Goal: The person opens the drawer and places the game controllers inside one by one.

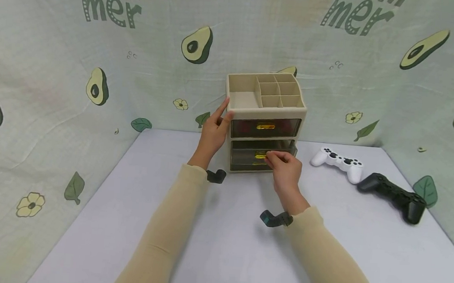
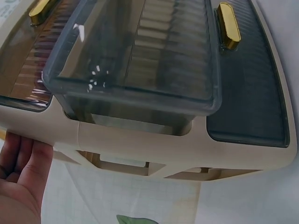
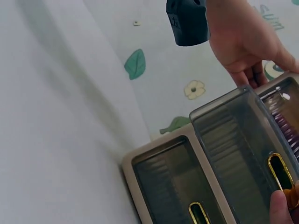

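A beige desktop organizer (image 1: 265,111) with dark see-through drawers stands at the back of the table. Its middle drawer (image 2: 135,93) sticks out from the front, while the top drawer (image 1: 248,127) and the bottom drawer (image 3: 170,182) sit flush. My right hand (image 1: 286,173) pinches the gold handle (image 3: 280,171) of the middle drawer between thumb and fingers. Against the organizer's left side, near its top, rests my left hand (image 1: 214,134), index finger extended along the edge. The left wrist view catches this hand's fingers (image 2: 35,161) touching the beige frame.
To the right of the organizer lie a white game controller (image 1: 337,161) and a black game controller (image 1: 392,194), nearly end to end. A printed cloth (image 1: 168,74) hangs close behind the white table (image 1: 226,248). Divided compartments (image 1: 279,90) form the organizer's top.
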Motion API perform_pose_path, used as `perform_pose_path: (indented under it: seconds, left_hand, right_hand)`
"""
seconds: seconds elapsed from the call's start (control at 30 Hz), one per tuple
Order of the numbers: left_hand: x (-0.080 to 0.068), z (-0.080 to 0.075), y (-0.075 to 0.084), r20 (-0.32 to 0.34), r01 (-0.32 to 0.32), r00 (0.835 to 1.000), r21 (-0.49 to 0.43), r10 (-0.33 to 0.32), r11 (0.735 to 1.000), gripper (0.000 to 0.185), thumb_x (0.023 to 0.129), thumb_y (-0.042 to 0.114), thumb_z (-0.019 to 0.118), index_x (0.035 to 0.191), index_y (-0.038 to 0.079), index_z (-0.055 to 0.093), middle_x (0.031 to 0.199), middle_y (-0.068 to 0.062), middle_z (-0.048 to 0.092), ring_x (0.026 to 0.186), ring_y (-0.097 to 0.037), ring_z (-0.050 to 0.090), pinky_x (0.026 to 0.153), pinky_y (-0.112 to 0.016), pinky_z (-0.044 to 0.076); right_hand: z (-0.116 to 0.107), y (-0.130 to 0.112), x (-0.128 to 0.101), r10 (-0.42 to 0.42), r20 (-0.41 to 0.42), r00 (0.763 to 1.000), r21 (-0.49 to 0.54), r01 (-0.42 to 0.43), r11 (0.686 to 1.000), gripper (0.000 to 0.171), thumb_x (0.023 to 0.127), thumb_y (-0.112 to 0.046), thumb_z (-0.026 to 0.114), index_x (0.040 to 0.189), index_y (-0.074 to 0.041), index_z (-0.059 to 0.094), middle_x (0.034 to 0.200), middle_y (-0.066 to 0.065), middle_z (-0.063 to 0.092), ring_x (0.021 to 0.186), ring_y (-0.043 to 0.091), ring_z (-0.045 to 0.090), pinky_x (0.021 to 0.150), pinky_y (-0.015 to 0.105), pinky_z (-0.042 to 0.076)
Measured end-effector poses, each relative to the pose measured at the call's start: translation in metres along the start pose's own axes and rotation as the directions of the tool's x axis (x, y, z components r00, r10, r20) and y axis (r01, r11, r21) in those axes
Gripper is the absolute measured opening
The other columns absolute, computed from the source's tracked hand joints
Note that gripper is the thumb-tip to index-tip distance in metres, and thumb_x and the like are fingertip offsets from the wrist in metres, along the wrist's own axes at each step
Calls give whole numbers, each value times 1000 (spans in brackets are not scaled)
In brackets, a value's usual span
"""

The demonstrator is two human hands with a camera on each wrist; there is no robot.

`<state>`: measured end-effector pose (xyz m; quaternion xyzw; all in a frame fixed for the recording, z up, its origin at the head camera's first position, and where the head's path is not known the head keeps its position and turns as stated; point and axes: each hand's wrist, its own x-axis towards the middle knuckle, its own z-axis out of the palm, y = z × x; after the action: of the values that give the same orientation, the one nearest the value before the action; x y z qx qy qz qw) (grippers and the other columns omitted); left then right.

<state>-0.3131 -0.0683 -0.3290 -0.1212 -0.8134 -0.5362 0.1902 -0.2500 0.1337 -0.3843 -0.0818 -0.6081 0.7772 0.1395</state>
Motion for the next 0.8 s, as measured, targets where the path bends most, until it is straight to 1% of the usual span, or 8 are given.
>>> perform_pose_path:
  seconds: [0.13, 0.33, 0.53, 0.67, 0.73, 0.8]
  left_hand:
    - [1, -2, 0, 9, 6, 1000, 3, -6, 1000, 49, 92, 65, 46, 139, 61, 33, 75, -3, 48, 68, -18, 44, 57, -30, 40]
    - [2, -3, 0, 19, 5, 1000, 10, -5, 1000, 51, 91, 67, 44, 140, 60, 32, 76, -3, 49, 68, -19, 44, 57, -31, 40]
    - [3, -3, -1, 14, 2, 1000, 20, -2, 1000, 53, 90, 67, 44, 142, 57, 33, 76, -3, 49, 68, -19, 44, 58, -31, 40]
    - [4, -3, -1, 14, 0, 1000, 15, 0, 1000, 52, 90, 68, 44, 141, 59, 33, 75, -3, 49, 68, -18, 43, 58, -31, 40]
    - [4, -4, -2, 14, -2, 1000, 9, 2, 1000, 52, 90, 68, 44, 140, 60, 33, 74, -3, 48, 67, -19, 43, 58, -31, 39]
    - [4, -4, -2, 13, -5, 1000, 9, 5, 1000, 51, 90, 68, 44, 139, 61, 33, 73, -3, 47, 66, -19, 42, 57, -31, 39]
  right_hand:
    - [-3, 0, -3, 6, 6, 1000, -16, -5, 1000, 20, 85, -2, 73, 100, 10, 66, 87, 5, 64, 75, 12, 70, 84, 35, 56]
    - [-8, -1, -9, 24, 14, 1000, -36, -24, 999, 17, 85, -3, 73, 98, 6, 67, 88, 4, 65, 78, 13, 70, 82, 30, 56]
    - [-12, -2, -18, 47, 24, 999, -66, -46, 997, 22, 86, -6, 73, 103, 7, 66, 92, 5, 63, 83, 14, 70, 84, 30, 56]
    - [-14, 0, -23, 63, 26, 998, -62, -62, 996, 21, 86, -7, 74, 102, 5, 67, 93, 5, 64, 86, 17, 71, 84, 30, 55]
    - [-14, 0, -25, 67, 29, 997, -51, -65, 997, 21, 85, -6, 74, 101, 5, 67, 93, 6, 64, 85, 17, 71, 84, 30, 55]
    - [-15, 0, -28, 67, 34, 997, -44, -66, 997, 21, 85, -6, 74, 101, 5, 66, 92, 5, 64, 83, 14, 70, 84, 30, 55]
